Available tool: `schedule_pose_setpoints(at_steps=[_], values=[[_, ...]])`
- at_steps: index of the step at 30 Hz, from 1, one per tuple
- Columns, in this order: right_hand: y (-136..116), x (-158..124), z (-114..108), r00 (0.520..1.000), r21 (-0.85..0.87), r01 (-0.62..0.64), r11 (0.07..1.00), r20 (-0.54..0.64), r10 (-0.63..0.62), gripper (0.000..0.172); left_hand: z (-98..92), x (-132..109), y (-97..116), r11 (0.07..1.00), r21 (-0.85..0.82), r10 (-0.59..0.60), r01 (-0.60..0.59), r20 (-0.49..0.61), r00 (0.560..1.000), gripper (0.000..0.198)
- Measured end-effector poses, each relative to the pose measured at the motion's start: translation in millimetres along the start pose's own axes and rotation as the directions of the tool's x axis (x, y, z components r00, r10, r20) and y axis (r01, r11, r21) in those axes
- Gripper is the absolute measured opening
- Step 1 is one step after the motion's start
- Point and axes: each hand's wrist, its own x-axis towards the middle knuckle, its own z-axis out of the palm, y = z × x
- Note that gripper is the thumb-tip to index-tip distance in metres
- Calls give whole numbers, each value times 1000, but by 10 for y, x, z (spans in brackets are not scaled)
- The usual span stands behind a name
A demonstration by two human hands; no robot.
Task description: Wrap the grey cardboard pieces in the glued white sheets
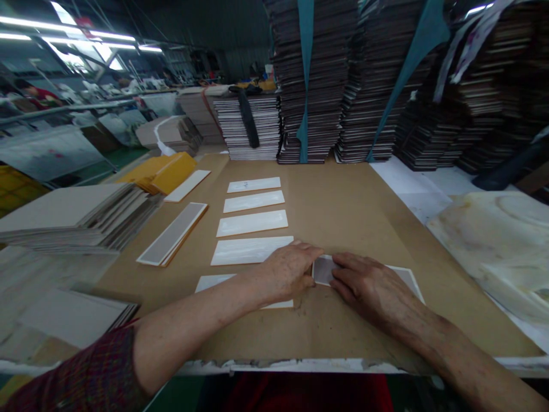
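A grey strip with a white border [322, 270] lies on the brown board, and both hands are at it. My left hand [294, 266] is closed at its left end, thumb on the near side and fingers on the far side. My right hand [371, 283] rests across its middle with fingers extended, covering part of it. Left of the hands runs a column of several white strips [252, 223] with streaky, shiny faces. My left forearm and hand partly hide the nearest white strip [212, 281].
Further left are grey-faced strips [174, 233], a white strip [187, 186], yellow material [171, 171] and stacked grey boards [64, 209]. Tall dark stacks [326, 74] line the back of the brown board [343, 212]. A whitish plastic-like item [501, 240] sits at the right.
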Motion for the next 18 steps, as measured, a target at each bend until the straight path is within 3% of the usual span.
schedule_pose_setpoints(at_steps=[5, 18], values=[[-19, -27, 1, 1000, -18, 22, 1000, -20, -23, 21, 32, 10, -42, 999, 9, 32, -31, -32, 999, 43], [0, -85, 84, 993, -87, 84, 993, -79, -90, 22, 30, 15, -40, 999, 19, -26, 27, -39, 999, 47]])
